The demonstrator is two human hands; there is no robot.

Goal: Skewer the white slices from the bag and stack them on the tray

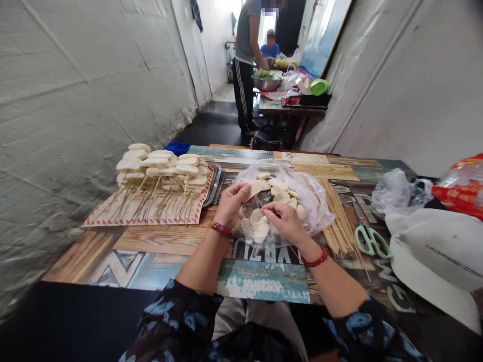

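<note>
My left hand point(233, 203) pinches a pale oval slice point(258, 187) above an open clear plastic bag point(317, 211). Just to the right, my right hand point(283, 218) is closed on a thin wooden skewer, whose tip points up toward the slice. More pale slices point(260, 229) lie in the bag beneath and behind both hands. At the left, skewered slices point(158, 163) are stacked on a paper-lined tray point(196, 213), with their sticks toward me. A bundle of bare skewers point(335, 221) lies right of the bag.
Green-handled scissors point(372, 240) lie beside the skewers. A white cap point(433, 251) and plastic bags point(396, 191) sit at the right. A blue cloth point(177, 148) is behind the tray. Further back, a person point(247, 65) stands at another table point(290, 108), with another person point(270, 48) beyond.
</note>
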